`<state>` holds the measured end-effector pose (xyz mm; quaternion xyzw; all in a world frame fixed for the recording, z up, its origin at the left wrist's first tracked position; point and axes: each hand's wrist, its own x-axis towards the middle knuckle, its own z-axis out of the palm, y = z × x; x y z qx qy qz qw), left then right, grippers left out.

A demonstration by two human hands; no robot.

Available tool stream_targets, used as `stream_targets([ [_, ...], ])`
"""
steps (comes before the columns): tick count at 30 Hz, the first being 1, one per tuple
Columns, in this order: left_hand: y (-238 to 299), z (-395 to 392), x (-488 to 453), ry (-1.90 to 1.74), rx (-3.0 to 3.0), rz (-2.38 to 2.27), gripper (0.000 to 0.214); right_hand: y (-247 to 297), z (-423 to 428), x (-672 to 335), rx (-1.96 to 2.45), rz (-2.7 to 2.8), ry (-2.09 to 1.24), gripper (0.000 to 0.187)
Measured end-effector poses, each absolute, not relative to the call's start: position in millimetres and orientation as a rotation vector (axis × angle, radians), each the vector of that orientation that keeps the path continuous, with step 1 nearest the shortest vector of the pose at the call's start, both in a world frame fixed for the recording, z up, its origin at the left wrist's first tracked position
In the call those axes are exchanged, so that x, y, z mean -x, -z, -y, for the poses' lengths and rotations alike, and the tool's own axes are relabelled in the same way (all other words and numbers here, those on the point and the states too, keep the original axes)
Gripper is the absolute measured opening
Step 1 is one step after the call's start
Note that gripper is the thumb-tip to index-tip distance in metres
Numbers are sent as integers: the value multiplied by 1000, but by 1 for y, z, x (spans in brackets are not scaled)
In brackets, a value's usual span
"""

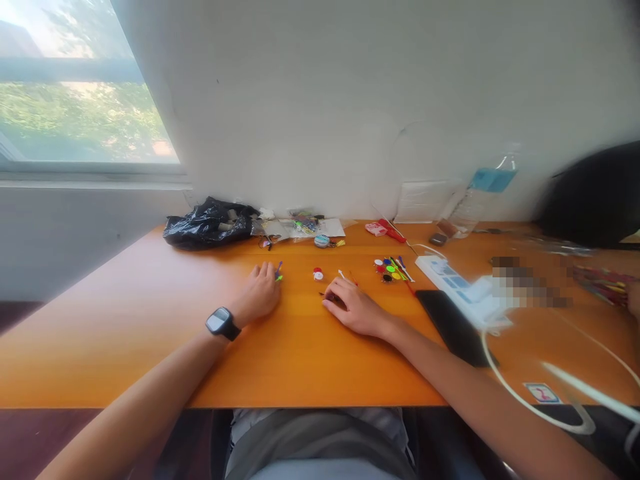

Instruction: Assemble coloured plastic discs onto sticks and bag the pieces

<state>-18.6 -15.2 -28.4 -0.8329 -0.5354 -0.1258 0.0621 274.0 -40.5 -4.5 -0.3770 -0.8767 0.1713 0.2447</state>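
My left hand (pixel 257 295) lies palm down on the table, a dark watch on its wrist. Its fingers point forward, and its thumb is hidden. Small blue and green sticks (pixel 279 272) show at the index-finger side. Palm down and curled, my right hand (pixel 357 308) has thumb and fingertips close together; a small dark piece (pixel 323 294) shows at the fingertips, too small to name. Between the hands, a little farther back, lie a red and a white disc (pixel 319 275). A white stick (pixel 341 273) and an orange stick (pixel 353 277) lie just beyond my right fingers.
To the right are several coloured discs (pixel 387 269) with sticks (pixel 403 268), a white power strip (pixel 450 280) and a black phone (pixel 453 327). A black plastic bag (pixel 213 223), a small round tin (pixel 321 241) and a clear bottle (pixel 480 200) stand along the wall. Another person's hand (pixel 634 297) shows at the right edge.
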Motion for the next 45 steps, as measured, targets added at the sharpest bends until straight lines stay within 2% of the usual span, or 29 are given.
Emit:
stream_targets([
  [5,26,19,16,435,2386,1948,63,6,39,-274,1034,2370,-459,9],
  [8,23,22,10,545,2416,1924,79,5,38,-273,1026,2341,-467,8],
  [10,16,26,5,649,2457,1857,81,3,39,-272,1018,2318,-476,8],
  [12,6,31,-2,783,2527,1737,72,1,39,-271,1011,2294,-487,9],
  [15,-11,45,-15,1014,2694,1435,48,0,41,-270,993,2246,-556,11],
  [20,-20,65,-33,1112,2983,1205,27,0,43,-266,951,2168,-751,14],
  [27,-10,62,-34,1150,3043,1140,15,-2,45,-260,952,2156,-916,22],
  [30,-9,61,-33,1136,3034,1153,13,0,43,-262,956,2174,-826,18],
  [36,-9,61,-33,1085,3022,1239,10,0,40,-273,1045,2274,-446,5],
  [45,4,54,-37,968,3089,1140,16,7,36,-278,1105,2357,-424,13],
])
